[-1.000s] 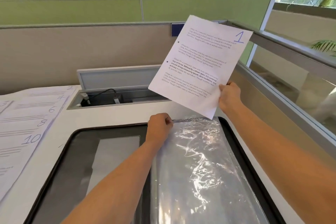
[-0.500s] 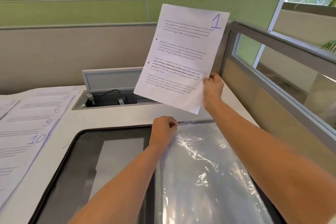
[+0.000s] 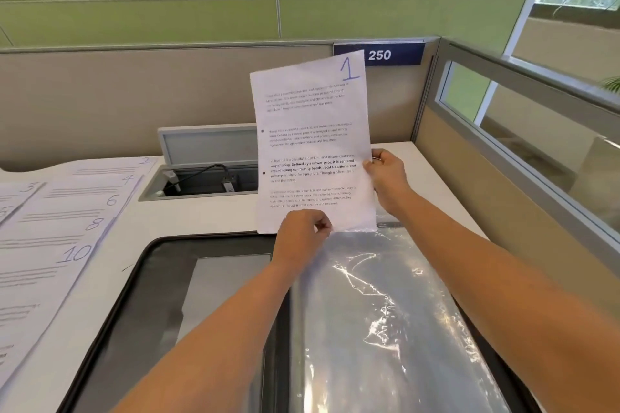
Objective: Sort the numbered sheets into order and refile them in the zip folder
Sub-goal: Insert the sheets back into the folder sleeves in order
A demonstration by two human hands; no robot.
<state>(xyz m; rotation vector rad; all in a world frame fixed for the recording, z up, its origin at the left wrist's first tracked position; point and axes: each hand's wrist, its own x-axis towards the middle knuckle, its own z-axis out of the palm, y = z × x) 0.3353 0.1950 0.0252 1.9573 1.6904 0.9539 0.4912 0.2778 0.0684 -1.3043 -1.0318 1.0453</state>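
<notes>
Above folder sleeve [image 3: 385,312]: sht 1 [image 3: 312,144] upright

The left hand [image 3: 303,231] covers part of the lower edge of the sheet marked 1 [image 3: 312,144]. Whether that edge sits inside the clear sleeve [image 3: 385,329] cannot be told. The printed paragraphs are too small to read. The sheet hides the left part of the blue sign [image 3: 392,54]. The frame cuts off the spread sheets [image 3: 50,245] at left and the zip folder [image 3: 151,295] below.

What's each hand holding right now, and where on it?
Right hand grips sheet 1 by its right edge; left hand pinches the clear sleeve at its far left corner.
</notes>
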